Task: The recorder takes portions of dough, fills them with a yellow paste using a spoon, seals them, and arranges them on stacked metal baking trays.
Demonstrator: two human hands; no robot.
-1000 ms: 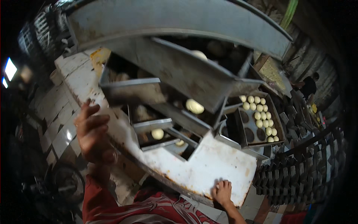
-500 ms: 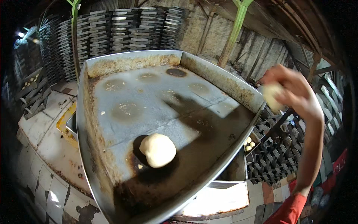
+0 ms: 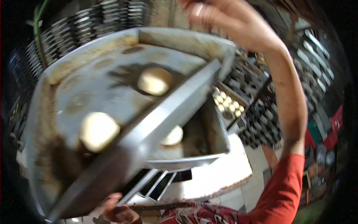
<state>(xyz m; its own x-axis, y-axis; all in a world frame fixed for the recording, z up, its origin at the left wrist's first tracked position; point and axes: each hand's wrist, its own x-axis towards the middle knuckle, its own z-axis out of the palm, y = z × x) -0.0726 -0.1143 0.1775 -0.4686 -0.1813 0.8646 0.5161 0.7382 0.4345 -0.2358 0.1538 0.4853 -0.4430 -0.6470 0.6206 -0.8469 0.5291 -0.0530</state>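
My right hand [image 3: 223, 20] is raised over the far right of a deep, worn metal tray [image 3: 52, 72]. Its fingers stretch leftward, cut off by the top edge, and no dough shows in them. Below and left of it, a pale dough ball [image 3: 154, 81], slightly blurred, is in the tray above its dark shadow. Another dough ball [image 3: 99, 131] rests nearer, beside the tray's near wall. At the bottom, my left hand [image 3: 121, 213] is close under that near wall; its fingers are blurred and partly hidden, so I cannot tell if they grip anything.
Below the large tray, a second metal tray [image 3: 186, 161] holds a dough ball [image 3: 173, 136]. To the right, a box [image 3: 240, 99] contains several small dough balls, beside stacked dark metal pans [image 3: 261, 125]. More pans [image 3: 67, 31] are piled along the back left. A white surface [image 3: 220, 173] lies underneath.
The dough ball from my right hand is now in the tray, and that hand has moved up and left, fingers extended. The view has shifted, bringing my left hand and the lower tray into sight.
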